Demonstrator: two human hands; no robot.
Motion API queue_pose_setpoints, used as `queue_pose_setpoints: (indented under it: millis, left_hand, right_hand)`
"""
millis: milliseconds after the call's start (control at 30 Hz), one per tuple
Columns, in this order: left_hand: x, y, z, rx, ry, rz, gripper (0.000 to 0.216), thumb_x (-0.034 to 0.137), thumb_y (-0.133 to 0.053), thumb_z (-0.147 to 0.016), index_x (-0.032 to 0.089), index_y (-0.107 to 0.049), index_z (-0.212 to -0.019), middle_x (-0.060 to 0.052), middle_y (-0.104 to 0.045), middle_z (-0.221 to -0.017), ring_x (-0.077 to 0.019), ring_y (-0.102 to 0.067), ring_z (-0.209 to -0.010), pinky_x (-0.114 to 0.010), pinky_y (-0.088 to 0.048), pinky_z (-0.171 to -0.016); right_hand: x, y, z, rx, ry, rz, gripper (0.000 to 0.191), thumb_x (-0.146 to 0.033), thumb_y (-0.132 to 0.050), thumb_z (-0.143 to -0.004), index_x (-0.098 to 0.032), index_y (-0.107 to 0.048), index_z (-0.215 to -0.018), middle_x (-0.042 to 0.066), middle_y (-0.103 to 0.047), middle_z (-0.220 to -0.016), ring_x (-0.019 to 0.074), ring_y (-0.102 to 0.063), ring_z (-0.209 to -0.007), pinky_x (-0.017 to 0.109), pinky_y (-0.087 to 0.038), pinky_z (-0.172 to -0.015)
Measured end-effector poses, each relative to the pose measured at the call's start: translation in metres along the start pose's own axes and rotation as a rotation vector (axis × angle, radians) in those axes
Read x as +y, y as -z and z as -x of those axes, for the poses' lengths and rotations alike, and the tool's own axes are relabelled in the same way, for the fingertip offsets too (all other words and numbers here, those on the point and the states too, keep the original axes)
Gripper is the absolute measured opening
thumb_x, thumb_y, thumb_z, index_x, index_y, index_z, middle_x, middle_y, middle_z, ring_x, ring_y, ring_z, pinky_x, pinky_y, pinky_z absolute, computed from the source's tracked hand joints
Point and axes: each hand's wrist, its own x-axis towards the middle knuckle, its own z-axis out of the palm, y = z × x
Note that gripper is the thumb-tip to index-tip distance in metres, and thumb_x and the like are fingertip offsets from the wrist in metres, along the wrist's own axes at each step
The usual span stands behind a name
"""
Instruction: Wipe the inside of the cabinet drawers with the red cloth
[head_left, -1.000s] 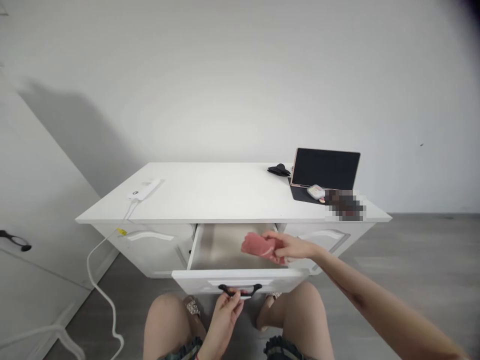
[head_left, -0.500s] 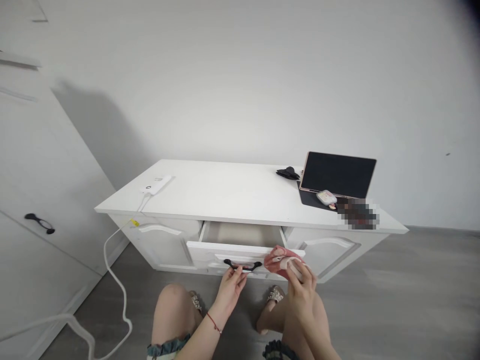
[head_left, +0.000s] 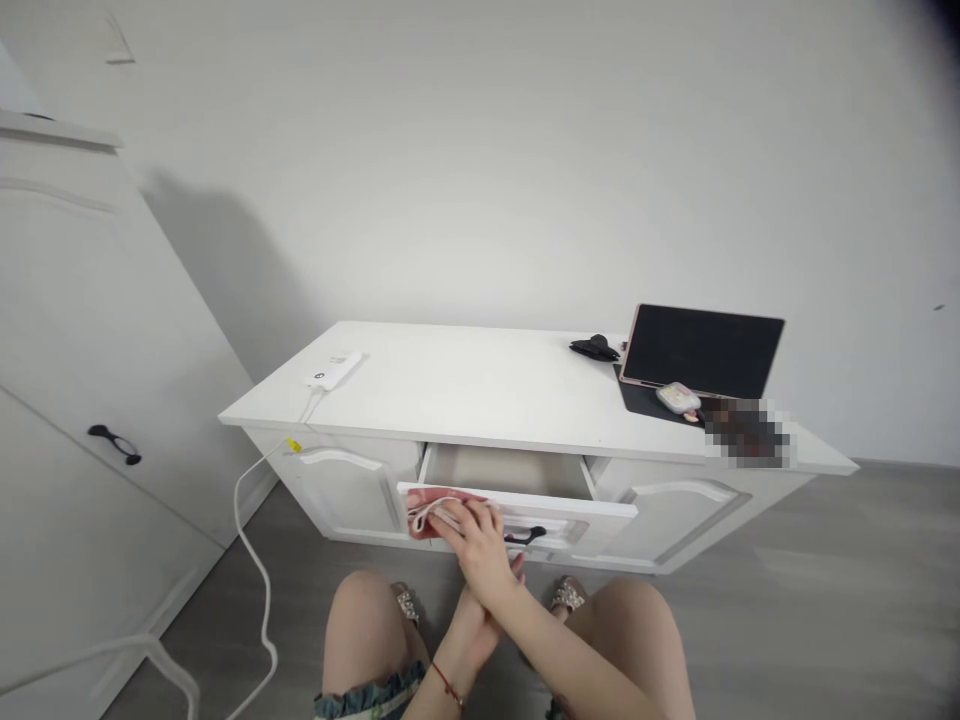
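Note:
A white desk has its middle drawer (head_left: 607, 510) pulled partly out, and the inside that shows is bare. My right hand (head_left: 484, 555) crosses over my left and presses a folded red-and-white cloth (head_left: 424, 508) against the left part of the drawer front. Below it, my left hand (head_left: 472, 622), with a red bracelet at the wrist, reaches up to the black drawer handle (head_left: 531, 536). Its fingers are mostly hidden behind my right hand; the fingertips that show are curled at the handle's underside.
On the desk top (head_left: 465, 385) lie a white power bank (head_left: 334, 370) with a cable (head_left: 259, 560) hanging to the left, a black folded item (head_left: 595, 348), a tablet (head_left: 701, 350) propped on a dark mat, a small case (head_left: 679, 398) and a blurred-out item (head_left: 750, 433). A white cabinet (head_left: 112, 330) stands at left.
My right hand has carried the cloth from the drawer front's right end to its left part, crossing over my left hand. The view has shifted slightly left. The drawer stays about as far out.

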Motion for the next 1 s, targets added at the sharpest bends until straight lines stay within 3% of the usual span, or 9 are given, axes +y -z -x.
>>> queue_pose_setpoints:
  millis: [133, 333, 500, 567, 633, 733, 800, 900, 1000]
  left_hand:
    - [0.003, 0.020, 0.001, -0.026, 0.057, 0.029, 0.017, 0.016, -0.055, -0.081, 0.020, -0.071, -0.087, -0.011, -0.069, -0.111, -0.0268, -0.063, -0.107, -0.037, -0.048, -0.094]
    - [0.001, 0.064, 0.007, 0.283, -0.023, -0.220, 0.028, -0.007, -0.055, -0.061, 0.019, -0.064, -0.065, -0.005, -0.069, -0.072, -0.0167, -0.067, -0.071, -0.029, -0.051, -0.073]
    - [0.020, 0.084, 0.003, 0.674, -0.409, -0.352, 0.026, -0.005, -0.055, -0.063, 0.021, -0.056, -0.068, 0.002, -0.058, -0.068, -0.0132, -0.060, -0.066, -0.031, -0.048, -0.076]
    - [0.028, 0.074, 0.001, 0.659, -0.560, -0.397, 0.022, 0.001, -0.059, -0.066, 0.022, -0.057, -0.075, 0.003, -0.058, -0.074, -0.0121, -0.059, -0.071, -0.028, -0.047, -0.077]
    - [0.034, 0.054, -0.001, 0.515, -0.612, -0.423, 0.017, 0.008, -0.062, -0.068, 0.021, -0.060, -0.079, 0.001, -0.061, -0.080, -0.0125, -0.060, -0.077, -0.026, -0.048, -0.078]
    - [0.035, 0.013, -0.004, 0.233, -0.431, -0.388, 0.010, 0.011, -0.066, -0.069, 0.017, -0.063, -0.075, -0.003, -0.067, -0.081, -0.0150, -0.065, -0.083, -0.028, -0.049, -0.083]
    - [0.032, -0.012, -0.009, 0.150, -0.261, -0.337, 0.008, 0.009, -0.067, -0.069, 0.015, -0.064, -0.073, -0.005, -0.070, -0.079, -0.0152, -0.066, -0.079, -0.028, -0.051, -0.081]
    - [0.026, -0.034, -0.018, 0.170, -0.109, -0.270, 0.008, 0.007, -0.065, -0.073, 0.014, -0.063, -0.072, -0.006, -0.071, -0.077, -0.0130, -0.067, -0.074, -0.026, -0.053, -0.076]
    - [0.021, -0.039, -0.024, 0.202, -0.099, -0.241, 0.012, 0.005, -0.061, -0.077, 0.015, -0.061, -0.070, -0.005, -0.071, -0.074, -0.0115, -0.067, -0.073, -0.024, -0.054, -0.073]
  right_hand:
    - [-0.015, -0.016, -0.015, -0.100, 0.151, -0.007, 0.038, -0.028, -0.051, -0.090, -0.033, -0.049, -0.128, -0.002, -0.054, -0.130, 0.0209, -0.041, -0.110, 0.039, -0.035, -0.092]
    - [-0.011, -0.065, 0.011, -0.148, 0.219, -0.034, 0.030, -0.027, -0.050, -0.091, -0.027, -0.055, -0.120, -0.001, -0.058, -0.124, 0.0179, -0.045, -0.109, 0.035, -0.036, -0.092]
    - [0.017, -0.088, 0.058, -0.112, 0.166, -0.010, 0.030, -0.030, -0.050, -0.091, -0.030, -0.056, -0.120, -0.003, -0.060, -0.124, 0.0177, -0.046, -0.109, 0.033, -0.036, -0.088]
    - [0.034, -0.087, 0.077, -0.105, 0.134, 0.038, 0.030, -0.031, -0.047, -0.092, -0.030, -0.056, -0.121, -0.001, -0.061, -0.123, 0.0188, -0.048, -0.108, 0.033, -0.036, -0.083]
    - [0.052, -0.082, 0.093, -0.092, 0.121, 0.087, 0.030, -0.030, -0.045, -0.093, -0.031, -0.057, -0.121, 0.001, -0.062, -0.122, 0.0195, -0.050, -0.104, 0.034, -0.036, -0.082]
    - [0.079, -0.067, 0.115, -0.050, 0.090, 0.128, 0.030, -0.029, -0.047, -0.093, -0.033, -0.058, -0.120, 0.000, -0.064, -0.119, 0.0197, -0.051, -0.100, 0.037, -0.033, -0.089]
    - [0.096, -0.055, 0.128, -0.026, 0.056, 0.138, 0.029, -0.028, -0.050, -0.091, -0.035, -0.059, -0.118, -0.002, -0.065, -0.117, 0.0202, -0.050, -0.102, 0.038, -0.030, -0.093]
    - [0.120, -0.031, 0.145, 0.016, -0.001, 0.169, 0.029, -0.027, -0.052, -0.089, -0.036, -0.062, -0.115, -0.003, -0.066, -0.115, 0.0211, -0.049, -0.105, 0.037, -0.028, -0.094]
    - [0.141, 0.003, 0.157, 0.073, -0.112, 0.200, 0.031, -0.024, -0.051, -0.089, -0.037, -0.062, -0.115, -0.002, -0.067, -0.112, 0.0216, -0.049, -0.103, 0.038, -0.029, -0.094]
